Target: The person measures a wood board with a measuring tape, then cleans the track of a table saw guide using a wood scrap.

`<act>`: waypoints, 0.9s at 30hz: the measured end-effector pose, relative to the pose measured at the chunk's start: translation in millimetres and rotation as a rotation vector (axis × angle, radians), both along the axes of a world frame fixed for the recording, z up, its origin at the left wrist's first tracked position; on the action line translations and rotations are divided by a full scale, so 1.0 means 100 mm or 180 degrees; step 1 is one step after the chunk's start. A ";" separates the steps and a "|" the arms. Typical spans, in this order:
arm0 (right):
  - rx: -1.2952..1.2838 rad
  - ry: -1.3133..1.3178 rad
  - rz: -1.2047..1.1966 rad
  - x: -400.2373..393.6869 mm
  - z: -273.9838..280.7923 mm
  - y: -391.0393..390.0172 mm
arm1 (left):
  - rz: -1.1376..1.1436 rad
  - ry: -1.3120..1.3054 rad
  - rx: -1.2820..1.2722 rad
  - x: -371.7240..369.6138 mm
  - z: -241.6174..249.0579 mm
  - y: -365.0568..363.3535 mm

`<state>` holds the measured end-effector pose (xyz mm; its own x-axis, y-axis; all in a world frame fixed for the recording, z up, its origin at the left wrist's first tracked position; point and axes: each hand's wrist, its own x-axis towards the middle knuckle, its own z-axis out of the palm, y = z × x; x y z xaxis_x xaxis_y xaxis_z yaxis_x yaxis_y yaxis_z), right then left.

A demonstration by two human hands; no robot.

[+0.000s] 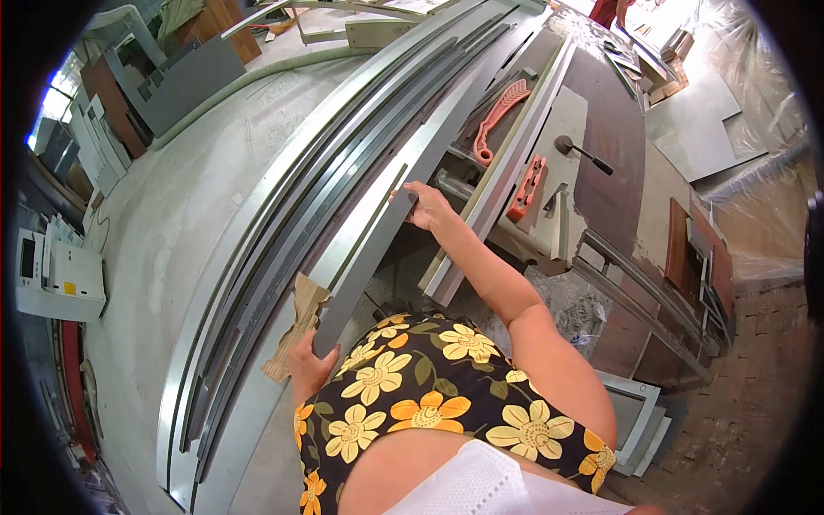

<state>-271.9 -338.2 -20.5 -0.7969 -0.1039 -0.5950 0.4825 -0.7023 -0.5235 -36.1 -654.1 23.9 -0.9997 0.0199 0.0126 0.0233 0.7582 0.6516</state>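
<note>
A long grey metal strip (367,264) runs diagonally from near my body toward the far end of the workbench. My left hand (311,364) is closed around its near end, thumb on one side and fingers on the other. A torn piece of brown cardboard (302,316) lies right beside that hand, partly under the strip. Further up, my right hand (427,208) grips the strip's right edge, with its fingertips over the top. Several long metal profiles (287,232) lie side by side just left of the strip.
Right of the strip are a red curved handle-like piece (499,120), a red tool (526,187) and a black-knobbed lever (584,153) on a machine. A white machine (64,275) stands far left. Grey panels (184,86) lean behind. Part of another person (608,12) shows at top right.
</note>
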 end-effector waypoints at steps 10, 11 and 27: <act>0.0483 0.0139 0.0089 0.04 -0.02 0.01 | 0.0068 -0.0056 -0.0145 -0.16 -0.07 -0.16; 0.0530 0.0230 0.0040 0.09 0.03 -0.01 | 0.0108 -0.0130 -0.0076 -0.17 -0.09 -0.18; 0.1889 0.1204 0.0816 0.82 0.50 0.19 | 0.0301 0.0292 -0.0351 -0.73 0.00 -0.57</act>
